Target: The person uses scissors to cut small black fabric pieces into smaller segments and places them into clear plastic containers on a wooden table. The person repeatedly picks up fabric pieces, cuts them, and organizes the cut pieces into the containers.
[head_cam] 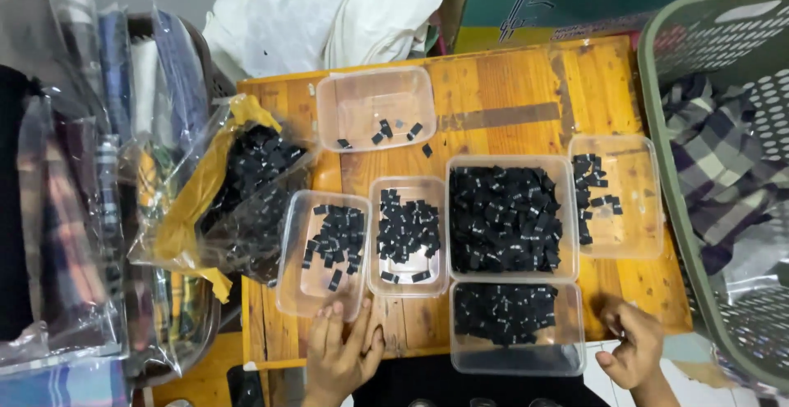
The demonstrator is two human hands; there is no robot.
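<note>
At far left, 9 o'clock, a stack of folded fabrics in clear wrap (57, 169); next to it a clear plastic bag (238, 193) w/ yellow tape, full of small black tags. On the wooden surface (509, 87), left to right: a clear tub (322, 252) partly filled w/ tags, a second tub (408, 234) just beside it, one nearly empty tub (376, 107) at 12 o'clock, a big full tub (509, 218) at centre, another full tub (516, 325) at 6 o'clock below it, and a sparse tub (616, 195) at 3 o'clock. Left hand (341, 354) lies flat at 7 o'clock, fingers spread & open, tips touching the near edge of the leftmost tub; holds nothing. Right hand (631, 348) at 5 o'clock, just right of the bottom tub, fingers loosely curled; can't tell if a tag is pinched in them. Green perforated basket (723, 169) w/ checked cloth at far right. Tags look v. light, thin, soft & flexible, prob. woven; not fragile, but small & apt to slip or stick together. Best pinched at an edge w/ thumb + forefinger, one at a time. Tubs are light, thin-walled; take by the rim.
</note>
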